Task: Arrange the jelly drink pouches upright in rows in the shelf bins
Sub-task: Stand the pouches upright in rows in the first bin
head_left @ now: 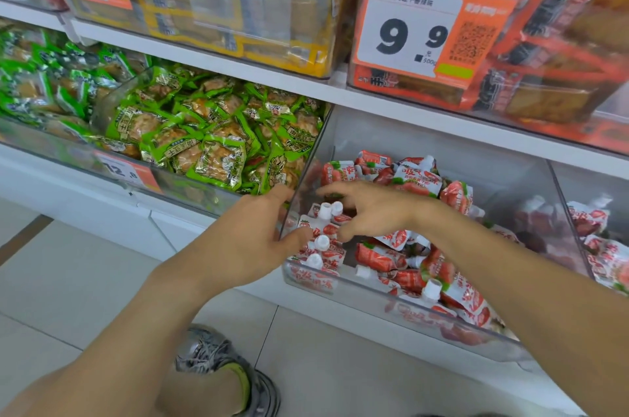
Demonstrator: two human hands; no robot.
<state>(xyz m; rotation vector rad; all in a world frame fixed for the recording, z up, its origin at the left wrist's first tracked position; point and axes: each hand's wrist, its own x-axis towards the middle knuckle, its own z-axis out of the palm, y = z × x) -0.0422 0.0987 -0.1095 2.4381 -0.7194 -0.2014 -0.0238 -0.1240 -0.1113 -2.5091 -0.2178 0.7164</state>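
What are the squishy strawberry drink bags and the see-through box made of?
The jelly drink pouches look like soft, glossy printed plastic film, since they crease and shine; their caps look like hard white plastic. The bin seems clear rigid plastic: you can see pouches through its wall.

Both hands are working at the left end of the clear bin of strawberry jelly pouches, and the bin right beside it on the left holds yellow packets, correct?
Not quite: the head view shows green snack packets in that neighbouring bin; yellow packs sit on the shelf above. Both the left hand and right hand are at the left end of the jelly pouch bin.
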